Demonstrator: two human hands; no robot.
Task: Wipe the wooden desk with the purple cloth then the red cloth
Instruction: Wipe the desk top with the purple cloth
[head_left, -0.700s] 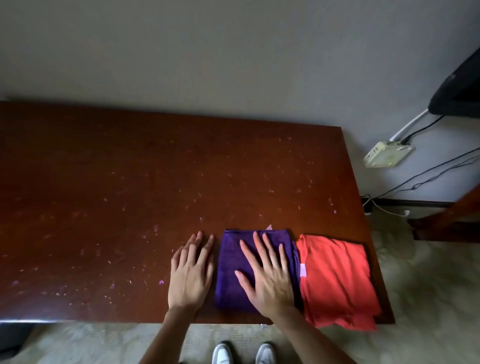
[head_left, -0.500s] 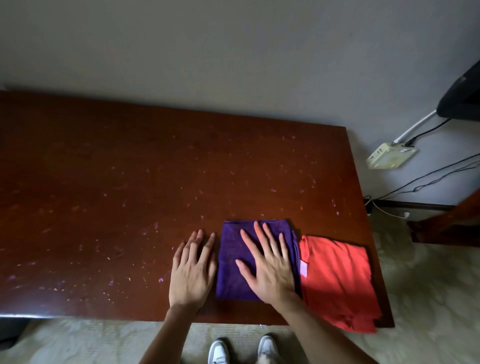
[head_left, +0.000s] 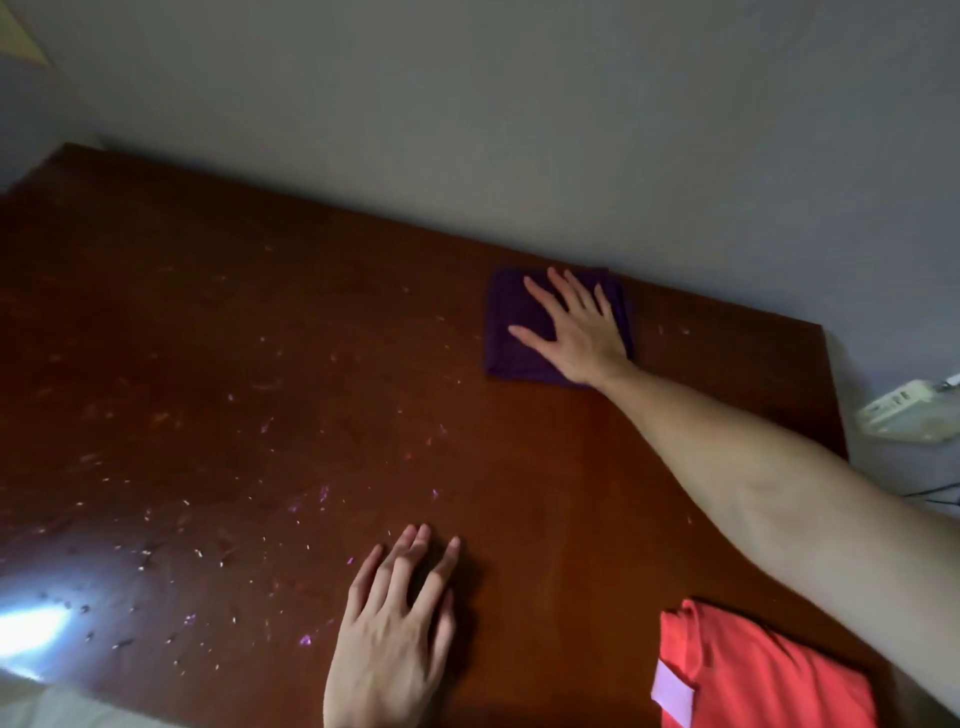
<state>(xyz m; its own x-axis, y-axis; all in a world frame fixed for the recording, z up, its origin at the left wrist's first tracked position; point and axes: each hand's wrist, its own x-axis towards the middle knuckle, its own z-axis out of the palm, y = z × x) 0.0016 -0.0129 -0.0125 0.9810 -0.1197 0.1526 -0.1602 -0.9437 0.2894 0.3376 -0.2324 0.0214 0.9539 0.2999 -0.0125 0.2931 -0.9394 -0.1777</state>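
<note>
Right hand flat on folded, seemingly terry purple cloth.

Purple cloth pushed from near edge to desk's far edge, right hand — arm outstretched — apparently pressing it flat

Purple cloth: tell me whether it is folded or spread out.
Folded. The purple cloth lies as a compact, thick-edged square under the flat right hand near the desk's far edge.

Dark wooden counter is covered in little specks, mostly on the left half. Folded purple cloth sits upper middle, red cloth at the lower right corner, both hands flat on top.
</note>
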